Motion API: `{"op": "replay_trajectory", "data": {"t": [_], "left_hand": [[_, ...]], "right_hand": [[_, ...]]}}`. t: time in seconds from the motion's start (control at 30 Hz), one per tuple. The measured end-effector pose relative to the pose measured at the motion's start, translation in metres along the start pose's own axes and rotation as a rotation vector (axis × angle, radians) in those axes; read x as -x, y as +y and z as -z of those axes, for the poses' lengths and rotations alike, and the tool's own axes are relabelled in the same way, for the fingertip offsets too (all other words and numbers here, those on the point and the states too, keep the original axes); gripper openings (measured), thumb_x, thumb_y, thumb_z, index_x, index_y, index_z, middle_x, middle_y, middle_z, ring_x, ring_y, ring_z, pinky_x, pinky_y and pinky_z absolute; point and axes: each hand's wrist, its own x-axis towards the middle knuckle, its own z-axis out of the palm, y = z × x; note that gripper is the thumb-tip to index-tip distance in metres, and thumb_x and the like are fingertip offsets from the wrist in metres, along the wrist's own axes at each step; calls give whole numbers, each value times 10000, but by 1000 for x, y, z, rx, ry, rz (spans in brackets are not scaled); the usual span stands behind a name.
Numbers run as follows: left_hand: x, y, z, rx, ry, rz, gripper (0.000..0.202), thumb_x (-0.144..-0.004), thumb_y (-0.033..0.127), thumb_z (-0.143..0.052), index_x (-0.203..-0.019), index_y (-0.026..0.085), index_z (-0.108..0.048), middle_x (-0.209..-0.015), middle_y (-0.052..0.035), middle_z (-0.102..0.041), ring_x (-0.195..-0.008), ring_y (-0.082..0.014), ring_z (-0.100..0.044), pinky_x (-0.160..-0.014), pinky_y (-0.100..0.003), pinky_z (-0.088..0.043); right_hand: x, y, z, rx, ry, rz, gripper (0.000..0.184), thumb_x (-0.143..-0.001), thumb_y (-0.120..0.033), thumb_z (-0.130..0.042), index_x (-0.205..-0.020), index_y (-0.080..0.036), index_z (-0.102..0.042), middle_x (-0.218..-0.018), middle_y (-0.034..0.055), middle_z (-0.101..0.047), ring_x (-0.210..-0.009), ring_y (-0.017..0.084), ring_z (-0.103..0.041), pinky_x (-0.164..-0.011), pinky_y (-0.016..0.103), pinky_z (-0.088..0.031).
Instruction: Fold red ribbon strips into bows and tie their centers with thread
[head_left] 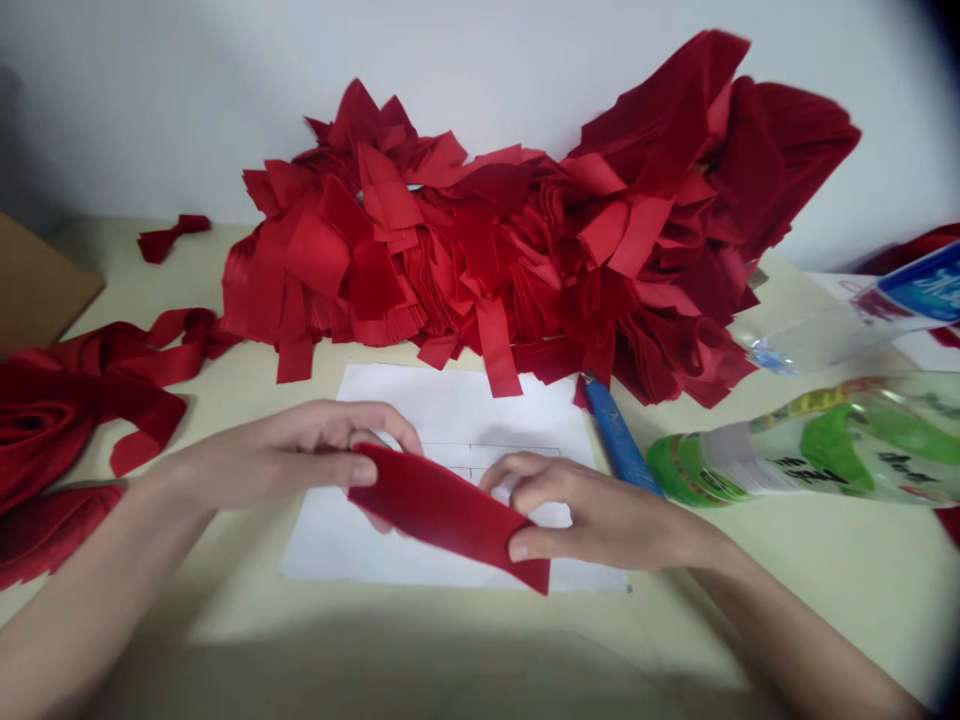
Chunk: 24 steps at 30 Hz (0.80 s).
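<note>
A strip of dark red fabric (442, 515) is held in the air just above a white paper sheet (450, 405), slanting down to the right. My left hand (300, 460) pinches its upper left end between thumb and fingers. My right hand (592, 510) grips the lower right part, with the thumb on top and the fingers curled over the paper. Thin drawn lines show on the sheet between my hands, partly hidden by the fabric. A blue marker (619, 435) lies just beyond my right hand.
A large heap of cut red fabric pieces (480, 260) leans against the white wall behind the paper. Rolled red cloth (45, 430) lies at the left beside a cardboard sheet (37, 280). Clear plastic bags (810, 450) with green print lie at the right on the cream table (825, 590).
</note>
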Motion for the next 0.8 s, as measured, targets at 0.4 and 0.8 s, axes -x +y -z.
{"op": "replay_trajectory", "data": {"t": [0.4,0.8], "left_hand": [[-2,-46,7,-376,466,68,195,-842,392,-493,-905,226,-574,-714,8,-527,-666,-162,-506,-573,-230,-387],[-16,-53,-13,5,804,86,226,-750,384,-653,-877,197,-657,-805,-7,-669,-735,-152,-601,-658,-235,-478]], "right_hand": [[20,21,4,-237,546,-283,267,-772,-419,-622,-837,-160,-634,-656,0,-578,-630,130,-552,-568,252,-433],[22,39,16,-691,735,-350,280,-606,-389,-776,-690,-181,-610,-681,-6,-630,-643,124,-582,-618,255,-459]]}}
